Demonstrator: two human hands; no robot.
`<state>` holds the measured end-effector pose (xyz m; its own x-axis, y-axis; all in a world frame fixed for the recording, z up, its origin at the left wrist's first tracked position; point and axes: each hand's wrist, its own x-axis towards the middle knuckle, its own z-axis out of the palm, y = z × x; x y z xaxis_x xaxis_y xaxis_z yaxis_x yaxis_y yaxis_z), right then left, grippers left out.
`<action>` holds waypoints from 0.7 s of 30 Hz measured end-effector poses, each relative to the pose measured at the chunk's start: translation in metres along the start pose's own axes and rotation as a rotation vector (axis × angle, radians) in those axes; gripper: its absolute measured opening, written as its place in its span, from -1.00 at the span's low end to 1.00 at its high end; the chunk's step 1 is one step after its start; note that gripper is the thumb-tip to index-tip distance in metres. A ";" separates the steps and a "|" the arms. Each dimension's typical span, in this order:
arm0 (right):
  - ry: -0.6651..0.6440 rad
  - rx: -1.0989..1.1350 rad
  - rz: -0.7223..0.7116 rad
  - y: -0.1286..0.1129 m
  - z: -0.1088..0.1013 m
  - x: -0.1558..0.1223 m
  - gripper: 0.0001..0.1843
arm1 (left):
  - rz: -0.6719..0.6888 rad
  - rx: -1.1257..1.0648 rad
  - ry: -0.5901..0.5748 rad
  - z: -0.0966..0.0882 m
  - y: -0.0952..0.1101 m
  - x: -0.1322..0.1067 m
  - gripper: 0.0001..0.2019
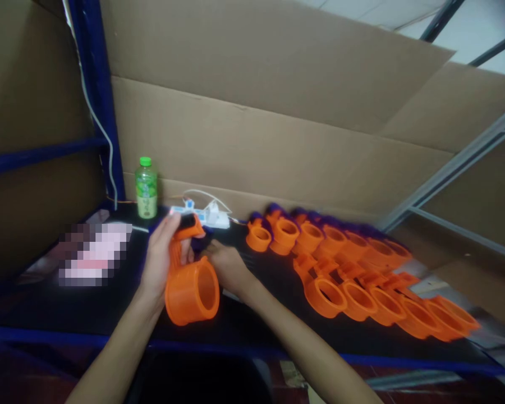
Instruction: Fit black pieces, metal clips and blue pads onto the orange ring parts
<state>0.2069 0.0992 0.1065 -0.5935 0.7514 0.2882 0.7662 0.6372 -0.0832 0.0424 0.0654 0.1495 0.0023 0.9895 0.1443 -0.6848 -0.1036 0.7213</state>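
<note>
An orange plastic part (180, 297) with a wide hollow ring and a narrow arm is held up over the black tabletop. My left hand (159, 255) is wrapped round its arm and upper bracket, which has a dark patch on top. The ring hangs at the lower end, its opening facing right. Just right of the arm, my right hand (227, 268) is closed with curled fingers, close to the part. Whatever those fingers hold, if anything, is hidden. I cannot tell whether they touch the part.
Several similar orange parts (330, 296) stand in two rows on the right of the black table (122, 306). A green-capped bottle (146, 188) and a white power strip (219, 220) stand at the back, before a cardboard wall (235, 140). A blurred-out patch (95, 252) lies left.
</note>
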 end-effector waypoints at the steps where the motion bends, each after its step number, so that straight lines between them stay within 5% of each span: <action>1: 0.055 0.040 0.034 0.001 -0.004 -0.001 -0.83 | 0.006 -0.003 0.008 0.000 -0.001 0.000 -0.63; 6: 0.529 0.408 0.250 -0.002 -0.040 -0.012 -0.85 | -0.008 0.044 0.053 0.001 -0.006 0.002 -0.63; 9: 0.755 0.450 0.238 -0.018 -0.062 -0.018 -0.85 | -0.041 0.123 0.030 0.003 -0.013 0.001 -0.64; 14: 0.789 0.309 0.058 -0.041 -0.066 -0.021 -0.78 | -0.087 0.147 -0.004 0.006 -0.021 0.000 -0.64; 21: 0.782 0.229 -0.103 -0.029 -0.053 -0.029 -0.58 | -0.173 0.156 -0.088 0.004 -0.021 -0.002 -0.63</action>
<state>0.2150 0.0494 0.1508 -0.2497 0.4048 0.8796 0.5978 0.7791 -0.1888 0.0598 0.0653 0.1368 0.1777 0.9820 0.0634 -0.5479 0.0453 0.8353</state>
